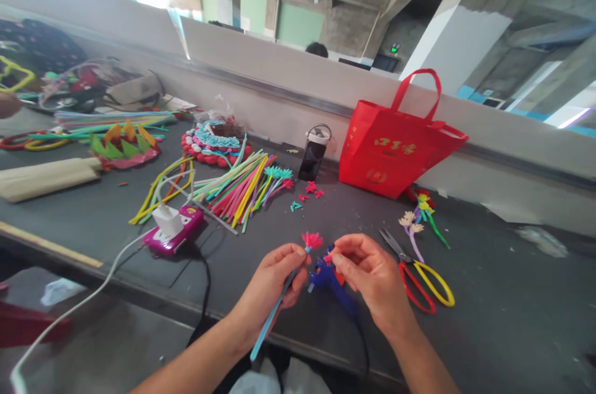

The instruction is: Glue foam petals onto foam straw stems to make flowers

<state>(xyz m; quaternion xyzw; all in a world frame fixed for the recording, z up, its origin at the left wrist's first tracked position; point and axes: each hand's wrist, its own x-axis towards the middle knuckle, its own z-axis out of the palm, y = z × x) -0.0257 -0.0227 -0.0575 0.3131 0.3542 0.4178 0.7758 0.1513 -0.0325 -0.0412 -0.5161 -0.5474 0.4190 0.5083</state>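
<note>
Between thumb and fingers, my left hand point(279, 270) pinches the light blue stem of a pipe-cleaner flower point(313, 240) with a pink-red head. The stem slants down toward me. My right hand point(367, 270) is closed on a small pink-red petal piece point(328, 257), just right of the flower head and apart from it. A blue glue gun point(335, 288) lies on the table beneath, partly hidden by my right hand. Scissors point(414, 270) with red and yellow wrapped handles rest to the right. Small pink-red pieces point(311, 187) and teal pieces point(296, 206) lie farther back.
Many coloured pipe cleaners point(237, 189) lie at centre left, behind a purple power strip point(174, 232) with a white plug. A phone point(313, 158) leans on a bottle near a red bag point(395, 152). Finished flowers point(414, 223) lie at right. Cords cross the table's front edge.
</note>
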